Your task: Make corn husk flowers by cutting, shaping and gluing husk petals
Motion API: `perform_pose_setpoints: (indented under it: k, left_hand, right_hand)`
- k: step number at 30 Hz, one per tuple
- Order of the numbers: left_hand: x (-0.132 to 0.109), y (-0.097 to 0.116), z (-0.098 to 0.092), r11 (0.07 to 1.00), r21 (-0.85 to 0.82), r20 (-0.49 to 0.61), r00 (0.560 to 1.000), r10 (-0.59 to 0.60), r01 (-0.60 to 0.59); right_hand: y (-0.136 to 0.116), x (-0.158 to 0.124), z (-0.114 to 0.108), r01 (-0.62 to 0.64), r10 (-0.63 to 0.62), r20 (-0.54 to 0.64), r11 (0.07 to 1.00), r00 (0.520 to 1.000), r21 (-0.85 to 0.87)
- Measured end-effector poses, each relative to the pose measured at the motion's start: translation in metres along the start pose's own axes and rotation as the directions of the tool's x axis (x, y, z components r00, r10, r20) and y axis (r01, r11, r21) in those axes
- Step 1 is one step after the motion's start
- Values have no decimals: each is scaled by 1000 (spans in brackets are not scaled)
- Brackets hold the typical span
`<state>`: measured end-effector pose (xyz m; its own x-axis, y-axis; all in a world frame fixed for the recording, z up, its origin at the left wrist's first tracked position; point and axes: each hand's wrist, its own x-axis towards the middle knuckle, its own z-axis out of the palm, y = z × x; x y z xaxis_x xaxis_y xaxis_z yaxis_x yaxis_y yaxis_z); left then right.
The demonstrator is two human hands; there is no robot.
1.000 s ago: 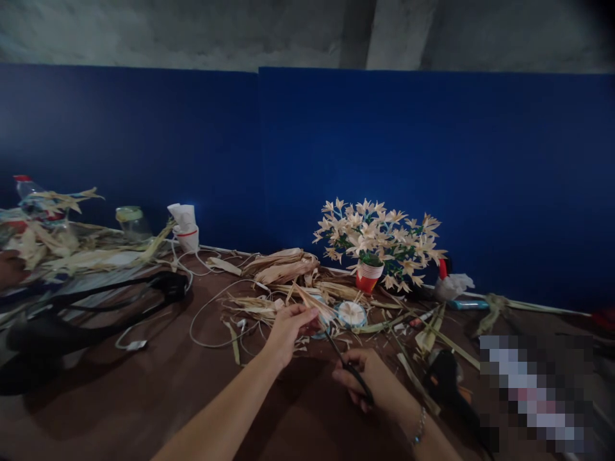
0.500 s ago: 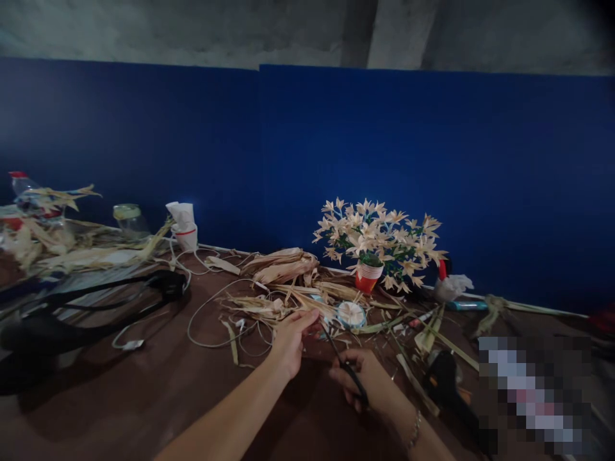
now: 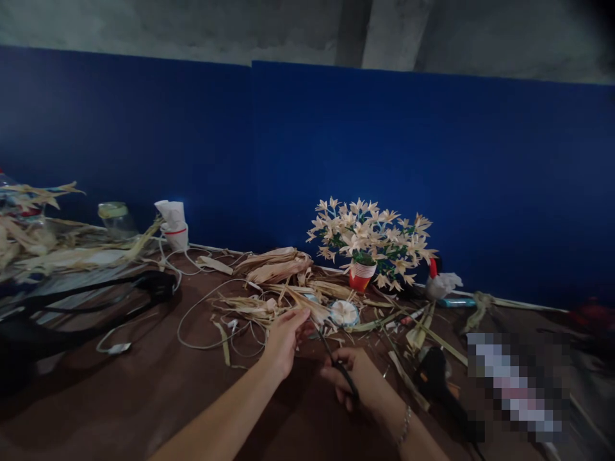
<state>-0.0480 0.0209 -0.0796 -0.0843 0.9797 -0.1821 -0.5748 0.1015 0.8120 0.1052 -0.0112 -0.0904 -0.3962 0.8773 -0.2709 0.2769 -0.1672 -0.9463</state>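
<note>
My left hand [image 3: 284, 340] is closed in a pinch in front of a heap of dry corn husks [image 3: 254, 307]; whatever sits between its fingertips is too small and dim to make out. Black-handled scissors [image 3: 342, 370] are gripped in my right hand [image 3: 358, 374], their blades pointing up and left toward the left fingertips. Just beyond the hands lies a round, pale disc with a bluish rim [image 3: 344, 313]. Behind it stands a red and white paper cup [image 3: 361, 276] filled with pale husk flowers [image 3: 368, 237] on green stems.
White cable [image 3: 180, 320] loops across the brown table left of my hands. Farther left are a black strap-like object [image 3: 158, 286], a cup with white paper [image 3: 173, 227] and a jar [image 3: 116, 218]. A black glue-gun-like tool [image 3: 435, 371] lies right. A blue partition [image 3: 336, 141] rises behind.
The view has shifted slightly, so the table items sit a little farther left. Both hands keep nearly the same pose, with the scissors still in the right hand.
</note>
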Motion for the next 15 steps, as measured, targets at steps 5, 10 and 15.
perform_pose_setpoints:
  k: [5,10,15]
  left_hand:
    - [9,7,-6,992,100,-63,995,82,-75]
    - [12,14,-8,960,268,-3,996,89,-85]
    - [12,15,-10,937,345,92,995,29,-59]
  right_hand:
    - [-2,-7,-13,-2,-4,113,998,994,57]
    - [2,-5,-19,-4,0,67,999,998,54]
    - [6,-3,-19,-11,5,79,997,997,77]
